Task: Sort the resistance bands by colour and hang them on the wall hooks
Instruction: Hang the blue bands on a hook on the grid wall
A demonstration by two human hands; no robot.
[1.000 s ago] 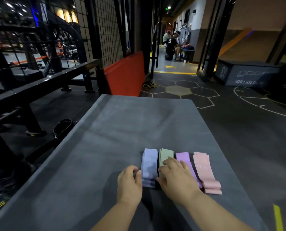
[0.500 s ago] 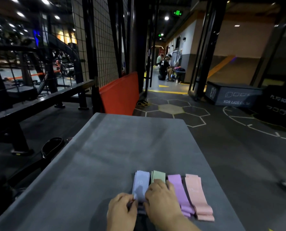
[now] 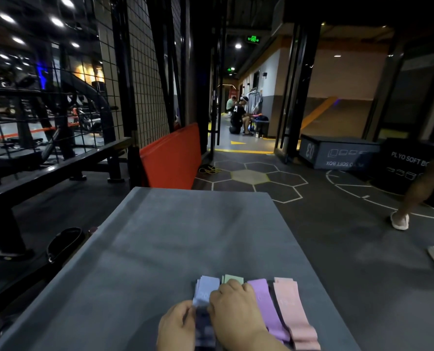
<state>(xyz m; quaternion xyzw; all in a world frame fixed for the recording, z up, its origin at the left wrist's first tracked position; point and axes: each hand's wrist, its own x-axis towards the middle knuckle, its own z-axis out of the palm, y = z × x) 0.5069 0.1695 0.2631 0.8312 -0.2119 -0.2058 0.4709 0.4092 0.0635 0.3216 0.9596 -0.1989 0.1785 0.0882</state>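
Four folded stacks of resistance bands lie side by side at the near edge of a grey padded table [image 3: 185,236]: blue [image 3: 205,290], green [image 3: 233,278], purple [image 3: 264,302] and pink [image 3: 290,307]. My left hand [image 3: 176,325] presses against the left side of the blue stack. My right hand [image 3: 236,312] lies over the green stack, its fingers touching the right side of the blue one. Both hands pinch the blue stack between them. No wall hooks are visible.
A black wire-mesh wall [image 3: 145,72] and an orange mat [image 3: 171,158] stand beyond the table on the left. Plyo soft boxes [image 3: 337,153] sit at the right. A person's legs in white slippers [image 3: 399,220] cross the floor at right. People sit in the far corridor [image 3: 238,115].
The camera has tilted up, so the bands sit lower in view. Both hands have closed in on the blue stack. A walking person has entered at the right.
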